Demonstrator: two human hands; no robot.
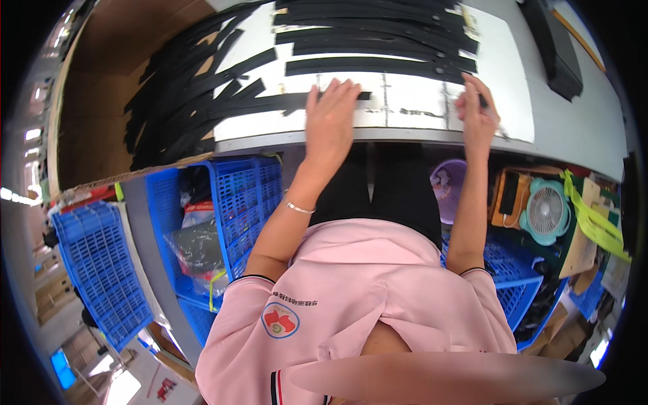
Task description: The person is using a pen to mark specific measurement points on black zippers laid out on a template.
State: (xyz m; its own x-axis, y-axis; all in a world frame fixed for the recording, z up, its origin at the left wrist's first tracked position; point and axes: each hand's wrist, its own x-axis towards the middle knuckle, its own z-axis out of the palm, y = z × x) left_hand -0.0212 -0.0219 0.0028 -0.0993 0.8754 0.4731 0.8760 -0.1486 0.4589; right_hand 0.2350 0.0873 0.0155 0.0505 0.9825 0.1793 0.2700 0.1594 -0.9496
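**Hands on a black strip at the counter edge**

Below the counter (580, 128) we see a blue plastic crate (239, 196) holding clear bags of dark parts (199, 246), and a second blue crate (513, 270) on our right whose contents we cannot make out. A small purple bucket (449, 185) sits between them, beside a teal desk fan (547, 210). A large cardboard box (101, 88) stands at our left, with black strips (182, 101) spilling over its rim.

The black strip (270, 103) under our hands is long, flat and narrow, lying across a white board (418, 101) near the counter's front edge. Our left hand (331, 118) lies open, fingers spread flat on it. Our right hand (478, 111) is closed around a small dark thing we cannot identify. More strips (378, 40) are stacked beyond.
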